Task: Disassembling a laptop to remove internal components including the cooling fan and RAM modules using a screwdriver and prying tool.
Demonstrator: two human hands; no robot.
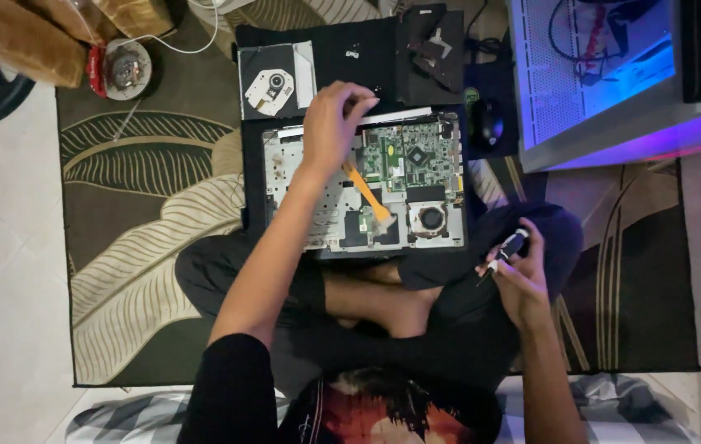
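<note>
Two hands: both busy over the leaf-patterned rug (pixel 145 214).
Left hand (pixel 330 123): fingers curled at the opened laptop's (pixel 284 164) far edge, grip unclear.
Orange plastic pry tool (pixel 367 193): lying on green circuit board (pixel 408 152).
Right hand (pixel 519 275): fingers closed around a slim, possibly metal-tipped screwdriver (pixel 505 251), beside the laptop's right edge.

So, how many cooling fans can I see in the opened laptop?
1. The round cooling fan sits in the lower right corner of the opened laptop, right of the orange brush. The left hand covers part of the board, so another may be hidden.

A home floor; leaf-patterned rug (pixel 145 214), tiles (pixel 5 271), cushions (pixel 46 33).
</note>
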